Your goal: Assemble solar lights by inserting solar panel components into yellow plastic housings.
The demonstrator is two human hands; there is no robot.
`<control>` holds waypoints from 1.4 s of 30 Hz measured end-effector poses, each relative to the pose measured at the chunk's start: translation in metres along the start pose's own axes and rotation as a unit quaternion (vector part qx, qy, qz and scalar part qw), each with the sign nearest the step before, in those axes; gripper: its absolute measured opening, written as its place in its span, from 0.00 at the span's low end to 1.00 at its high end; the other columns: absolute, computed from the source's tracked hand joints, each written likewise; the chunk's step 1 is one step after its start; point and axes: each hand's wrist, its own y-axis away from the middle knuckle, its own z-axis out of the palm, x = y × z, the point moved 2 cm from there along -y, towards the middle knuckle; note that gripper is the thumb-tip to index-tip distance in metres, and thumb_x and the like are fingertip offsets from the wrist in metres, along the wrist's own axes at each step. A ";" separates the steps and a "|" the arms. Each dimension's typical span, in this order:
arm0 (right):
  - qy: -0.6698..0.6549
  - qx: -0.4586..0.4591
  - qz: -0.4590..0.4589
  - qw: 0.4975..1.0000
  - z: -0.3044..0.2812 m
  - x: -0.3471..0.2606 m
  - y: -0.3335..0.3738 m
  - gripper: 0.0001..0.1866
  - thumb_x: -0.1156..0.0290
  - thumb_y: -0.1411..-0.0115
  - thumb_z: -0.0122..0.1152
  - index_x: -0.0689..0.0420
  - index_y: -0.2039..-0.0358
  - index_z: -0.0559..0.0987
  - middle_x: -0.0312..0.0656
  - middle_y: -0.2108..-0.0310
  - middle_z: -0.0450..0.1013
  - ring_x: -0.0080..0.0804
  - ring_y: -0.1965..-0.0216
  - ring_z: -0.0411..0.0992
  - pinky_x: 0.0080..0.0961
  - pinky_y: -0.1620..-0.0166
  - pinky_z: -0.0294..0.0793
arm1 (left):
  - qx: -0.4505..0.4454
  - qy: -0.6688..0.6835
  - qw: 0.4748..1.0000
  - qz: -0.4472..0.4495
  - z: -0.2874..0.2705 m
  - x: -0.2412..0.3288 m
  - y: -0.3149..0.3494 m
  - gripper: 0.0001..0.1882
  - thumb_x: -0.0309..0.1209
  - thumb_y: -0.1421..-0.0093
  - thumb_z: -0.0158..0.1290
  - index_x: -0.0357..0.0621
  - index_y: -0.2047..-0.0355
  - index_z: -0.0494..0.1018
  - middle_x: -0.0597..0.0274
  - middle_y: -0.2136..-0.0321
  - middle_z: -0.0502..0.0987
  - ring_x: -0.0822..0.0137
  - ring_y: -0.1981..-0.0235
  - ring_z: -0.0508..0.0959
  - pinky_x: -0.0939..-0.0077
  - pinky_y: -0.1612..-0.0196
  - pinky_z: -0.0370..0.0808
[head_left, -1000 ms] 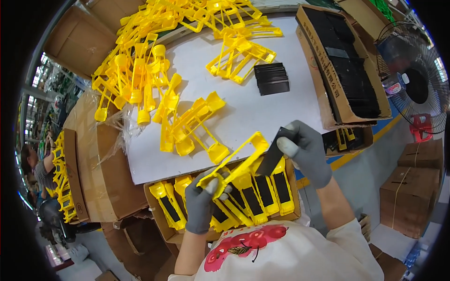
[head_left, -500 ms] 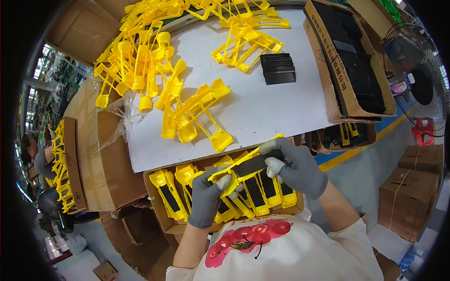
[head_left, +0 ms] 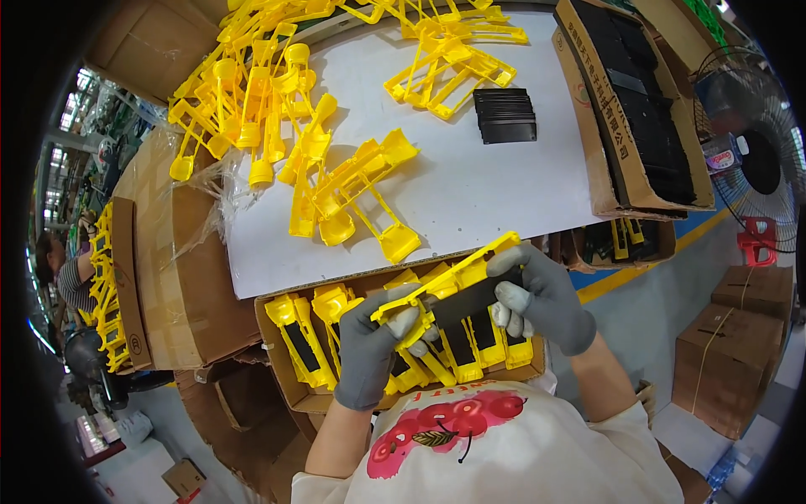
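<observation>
Both my hands wear grey gloves and work above an open carton [head_left: 277,370]. My left hand [head_left: 369,349] is closed round the left end of a yellow plastic frame [head_left: 474,269], which slants up to the right. A thin black rectangular plate [head_left: 466,302] lies along the frame's near side. Its right end is pinched by my right hand [head_left: 550,302], beside the frame's far end. Whether the plate sits inside the frame I cannot tell. Below, the carton holds several yellow frames fitted with black plates [head_left: 306,349].
Loose yellow frames [head_left: 357,189] lie on the white tabletop [head_left: 453,193], heaped at the far left. A stack of black plates [head_left: 505,116] is at the centre right. A carton of black pieces [head_left: 625,168] stands at the right edge, near a fan [head_left: 760,160].
My right hand has shifted slightly right. The black plate now shows more, lower against the yellow frame, and the frame's right end has risen a little. The view has shifted slightly.
</observation>
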 end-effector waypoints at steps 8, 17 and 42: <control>-0.017 -0.030 0.003 0.999 0.001 0.012 0.003 0.12 0.68 0.37 0.52 0.55 0.53 0.68 0.35 0.76 0.73 0.12 0.83 0.66 0.08 0.81 0.62 | -0.047 0.011 0.999 -0.003 0.015 0.002 0.005 0.21 0.29 0.44 0.56 0.34 0.50 0.71 0.56 0.62 0.77 0.70 0.70 0.78 0.81 0.71 0.76; -0.002 -0.004 -0.001 1.000 0.002 0.015 0.007 0.11 0.71 0.37 0.51 0.56 0.54 0.68 0.36 0.75 0.73 0.13 0.80 0.67 0.09 0.78 0.64 | -0.017 -0.017 1.000 0.004 0.019 0.004 0.013 0.19 0.24 0.43 0.57 0.33 0.51 0.71 0.56 0.64 0.78 0.70 0.71 0.79 0.82 0.72 0.76; 0.359 0.083 -0.185 0.911 0.023 -0.010 0.005 0.10 0.78 0.41 0.53 0.61 0.58 0.72 0.41 0.75 0.74 0.20 0.75 0.73 0.17 0.70 0.73 | 0.014 0.000 1.000 0.005 0.001 -0.013 0.009 0.15 0.22 0.41 0.50 0.30 0.53 0.72 0.50 0.65 0.78 0.60 0.68 0.82 0.74 0.64 0.81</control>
